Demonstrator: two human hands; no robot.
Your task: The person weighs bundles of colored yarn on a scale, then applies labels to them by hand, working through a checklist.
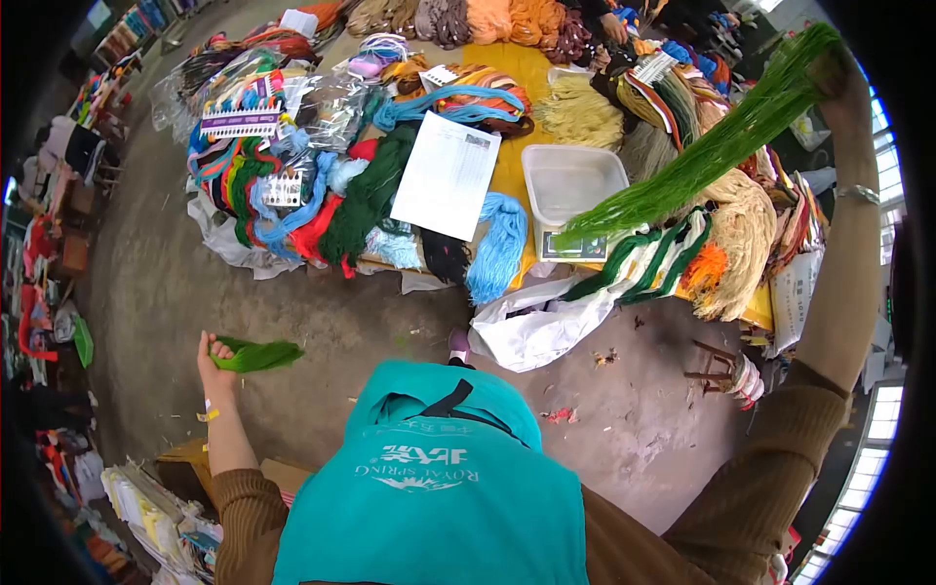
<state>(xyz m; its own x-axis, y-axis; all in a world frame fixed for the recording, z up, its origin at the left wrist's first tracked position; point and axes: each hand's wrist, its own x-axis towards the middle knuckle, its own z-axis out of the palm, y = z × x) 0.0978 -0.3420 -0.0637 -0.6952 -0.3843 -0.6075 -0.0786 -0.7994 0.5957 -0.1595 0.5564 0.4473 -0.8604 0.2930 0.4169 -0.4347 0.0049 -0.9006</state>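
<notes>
My left hand (214, 365) is closed around a short bundle of green thread (263, 355), held low over the floor at the left. High at the right, my right hand (832, 76) grips one end of a long hank of green thread (717, 148). That hank slants down to the left, its loose end over a digital scale (573, 246) and the corner of a clear plastic tub (577, 175). Left of the tub, a printed paper sheet (447, 175) lies across dark green and light blue hanks.
Hanks of many colours cover the table (512, 175), with punched thread cards (242, 121) at its left. White plastic sheeting (531, 327) hangs off the front edge. A small wooden stool (717, 370) stands on the floor at right. Another person's hand (614, 27) is at the far side.
</notes>
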